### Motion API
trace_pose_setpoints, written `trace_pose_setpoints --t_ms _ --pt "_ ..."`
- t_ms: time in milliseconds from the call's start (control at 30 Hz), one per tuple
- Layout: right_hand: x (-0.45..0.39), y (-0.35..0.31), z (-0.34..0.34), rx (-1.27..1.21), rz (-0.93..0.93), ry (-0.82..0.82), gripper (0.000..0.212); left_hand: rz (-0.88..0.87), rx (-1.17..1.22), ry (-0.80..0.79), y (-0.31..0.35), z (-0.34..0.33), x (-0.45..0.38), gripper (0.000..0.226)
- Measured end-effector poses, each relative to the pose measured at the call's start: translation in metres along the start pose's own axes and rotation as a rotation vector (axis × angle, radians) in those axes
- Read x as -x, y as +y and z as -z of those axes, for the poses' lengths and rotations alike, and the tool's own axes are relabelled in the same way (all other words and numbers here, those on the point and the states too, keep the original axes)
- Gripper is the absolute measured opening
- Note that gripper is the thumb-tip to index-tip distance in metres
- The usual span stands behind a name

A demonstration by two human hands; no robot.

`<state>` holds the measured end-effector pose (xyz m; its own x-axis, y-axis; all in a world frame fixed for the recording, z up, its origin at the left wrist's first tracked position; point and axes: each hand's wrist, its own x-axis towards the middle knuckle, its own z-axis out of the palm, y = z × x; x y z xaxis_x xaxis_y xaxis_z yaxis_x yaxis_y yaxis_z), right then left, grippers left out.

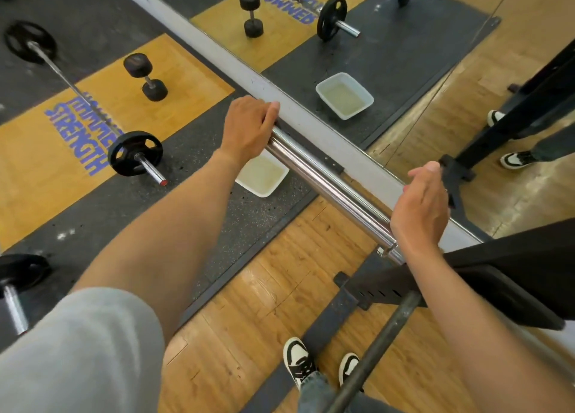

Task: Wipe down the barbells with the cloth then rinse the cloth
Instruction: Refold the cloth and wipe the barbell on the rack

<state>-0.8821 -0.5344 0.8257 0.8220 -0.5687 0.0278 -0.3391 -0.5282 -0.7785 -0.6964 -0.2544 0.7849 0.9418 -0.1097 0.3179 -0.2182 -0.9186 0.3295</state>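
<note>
A thick chrome barbell sleeve (326, 179) runs diagonally at waist height in front of a wall mirror. My left hand (249, 126) grips the sleeve's far end with its fingers curled over it. At the sleeve's near end, by the collar, my right hand (420, 207) rests edge-on over the metal, fingers loosely curved and thumb up. A white tub of cloudy water (263, 176) stands on the black mat beneath the sleeve. No cloth shows in either hand or anywhere in view.
A second barbell (133, 154) with black plates lies on the mat at left, a dumbbell (145, 78) beyond it. The mirror (389, 54) reflects the tub and weights. A black rack base (357, 291) and a dark bar (382, 344) stand by my shoes (298, 359).
</note>
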Motion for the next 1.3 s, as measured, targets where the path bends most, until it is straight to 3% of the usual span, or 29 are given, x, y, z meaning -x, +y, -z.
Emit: trace_pose_setpoints --t_ms 100,267,367,433,533,600,767,933,1033,1133,1300 --pt "-0.002 0.001 -0.001 -0.011 0.002 0.008 0.045 0.159 0.101 0.060 0.030 -0.009 0.007 0.092" --pt "-0.001 -0.003 -0.001 -0.058 0.000 0.035 0.045 -0.147 0.338 -0.112 0.131 -0.018 0.079 0.085" --pt "0.001 -0.004 0.002 -0.123 -0.039 0.044 0.054 -0.299 0.377 -0.124 0.186 -0.021 0.118 0.074" --pt "0.001 -0.005 0.003 -0.149 -0.059 0.052 0.047 -0.318 0.378 -0.100 0.204 -0.021 0.135 0.065" --pt "0.003 -0.006 0.006 -0.207 -0.080 0.069 0.054 -0.270 0.415 -0.040 0.217 -0.022 0.161 0.055" --pt "0.005 -0.007 0.008 -0.236 -0.045 0.077 0.052 -0.165 0.542 0.021 0.226 -0.023 0.180 0.045" --pt "0.007 -0.008 0.015 -0.295 0.114 -0.016 0.030 0.302 0.967 0.194 0.273 -0.016 0.217 0.040" --pt "0.013 -0.011 0.029 -0.446 0.139 -0.177 0.048 0.765 1.257 0.219 0.313 0.010 0.222 0.030" --pt "0.023 -0.010 0.035 -0.470 0.184 -0.287 0.041 0.996 1.501 0.239 0.312 0.024 0.225 0.028" --pt "0.041 -0.009 0.040 -0.469 0.228 -0.386 0.036 1.070 1.606 0.280 0.317 0.036 0.241 0.026" --pt "0.073 0.004 0.053 -0.454 0.289 -0.539 0.037 1.123 1.682 0.496 0.330 0.040 0.285 0.027"
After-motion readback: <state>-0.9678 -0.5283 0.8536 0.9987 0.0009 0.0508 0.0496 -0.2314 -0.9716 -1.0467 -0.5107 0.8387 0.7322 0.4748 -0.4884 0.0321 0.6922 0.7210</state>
